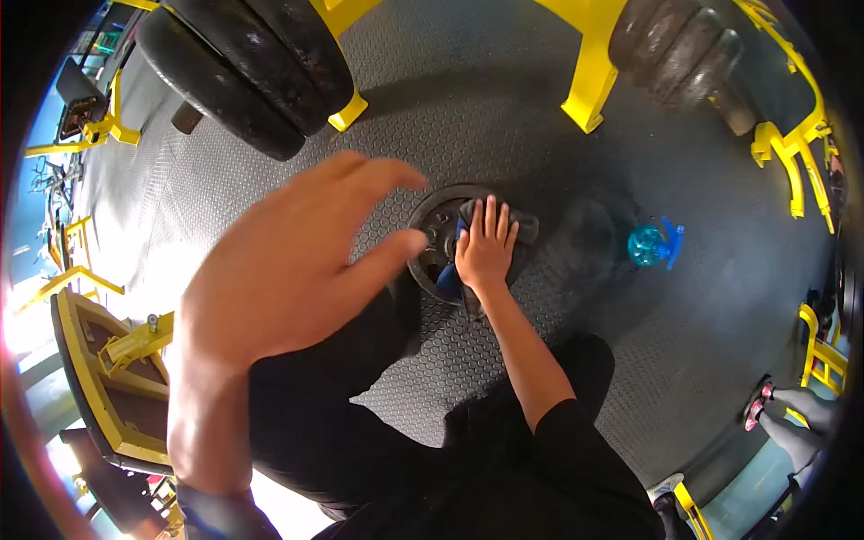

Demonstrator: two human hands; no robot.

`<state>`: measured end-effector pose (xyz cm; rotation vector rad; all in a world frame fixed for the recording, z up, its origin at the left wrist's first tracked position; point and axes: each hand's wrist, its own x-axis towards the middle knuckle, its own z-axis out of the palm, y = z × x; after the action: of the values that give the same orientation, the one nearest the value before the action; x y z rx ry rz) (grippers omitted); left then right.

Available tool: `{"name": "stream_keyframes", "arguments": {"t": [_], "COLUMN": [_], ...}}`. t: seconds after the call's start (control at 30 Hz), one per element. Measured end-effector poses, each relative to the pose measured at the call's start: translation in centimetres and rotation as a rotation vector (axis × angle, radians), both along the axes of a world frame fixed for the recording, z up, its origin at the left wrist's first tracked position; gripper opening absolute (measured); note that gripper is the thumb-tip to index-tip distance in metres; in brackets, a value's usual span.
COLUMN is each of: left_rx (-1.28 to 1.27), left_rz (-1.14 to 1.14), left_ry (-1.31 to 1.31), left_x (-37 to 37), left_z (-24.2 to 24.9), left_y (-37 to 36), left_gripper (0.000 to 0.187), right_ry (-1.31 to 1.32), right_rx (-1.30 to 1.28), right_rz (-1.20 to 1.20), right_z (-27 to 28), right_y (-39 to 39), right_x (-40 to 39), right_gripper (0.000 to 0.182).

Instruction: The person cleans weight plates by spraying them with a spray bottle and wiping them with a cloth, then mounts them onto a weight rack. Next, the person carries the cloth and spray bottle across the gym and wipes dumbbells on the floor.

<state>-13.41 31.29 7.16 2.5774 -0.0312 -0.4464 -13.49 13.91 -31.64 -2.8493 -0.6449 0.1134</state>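
A round black weight plate (465, 192) lies flat on the dark textured floor. My right hand (487, 247) rests on a dark cloth (526, 225) over the plate's right side, fingers stretched out and pointing forward. Something blue shows beside and under that hand. My left hand (297, 256) is raised close to the camera, left of the plate, with thumb and fingers apart and nothing between them.
A blue spray bottle (646, 245) lies right of the plate. Black weights (243, 72) on a yellow rack (594, 67) stand ahead, with more weights (675, 54) at the right. A padded frame (117, 387) is at left. Another person's legs (796, 423) show lower right.
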Motion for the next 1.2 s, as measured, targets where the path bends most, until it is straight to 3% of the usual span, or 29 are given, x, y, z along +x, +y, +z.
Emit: {"name": "stream_keyframes", "arguments": {"t": [0.03,0.23,0.33,0.5,0.57,0.7,0.77,0.8,0.83,0.9,0.97,1.03,1.13,1.2], "left_rx": [0.068,0.097,0.1,0.094,0.105,0.081,0.064,0.061,0.059,0.047,0.059,0.06,0.069,0.08], "left_rz": [0.042,0.148,0.119,0.071,0.051,0.016,0.001,0.007,0.007,0.019,-0.002,0.012,0.022,0.024], "left_ry": [-0.037,0.091,0.107,0.049,0.051,0.011,-0.011,-0.013,-0.006,0.009,0.032,0.035,0.037,0.04], "left_x": [-0.1,0.3,0.5,1.2,1.3,1.1,0.9,0.9,0.8,0.7,0.8,0.8,0.8,0.8], "left_z": [0.0,0.9,0.9,0.6,0.6,0.4,0.4,0.4,0.6,0.7,0.7,0.7,0.8,0.8], "left_y": [0.4,-1.1,-1.6,-2.1,-2.2,-1.7,-1.3,-1.2,-1.1,-1.0,-0.9,-0.9,-0.9,-0.9], "left_gripper": [0.039,0.042,0.042,0.039,0.037,0.037,0.037,0.037,0.037,0.037,0.037,0.036,0.036,0.035], "right_ry": [0.008,0.043,0.101,0.246,0.252,0.256,0.366,0.288,0.288,0.147,0.137,0.049,0.002,0.021], "right_rx": [0.163,0.199,0.29,0.222,0.166,0.156,0.196,0.272,0.266,0.008,0.027,0.162,0.261,0.261], "right_rz": [-0.032,0.005,0.184,0.393,0.607,0.621,0.395,0.262,0.268,0.253,0.188,-0.098,-0.17,0.02], "right_z": [0.5,0.6,0.8,2.8,3.4,3.4,2.8,2.2,1.3,2.6,1.5,0.8,0.9,0.9], "right_y": [1.5,6.4,4.2,-0.1,-2.8,-7.1,-9.1,-10.0,-10.6,-10.8,-8.0,-3.6,2.7,5.2], "right_x": [0.5,0.2,-1.2,-4.0,-4.0,-4.8,-5.6,-5.7,-5.8,-4.7,-2.7,-0.1,2.6,2.9], "right_gripper": [0.069,0.07,0.078,0.08,0.083,0.083,0.076,0.072,0.072,0.07,0.075,0.079,0.079,0.078]}}
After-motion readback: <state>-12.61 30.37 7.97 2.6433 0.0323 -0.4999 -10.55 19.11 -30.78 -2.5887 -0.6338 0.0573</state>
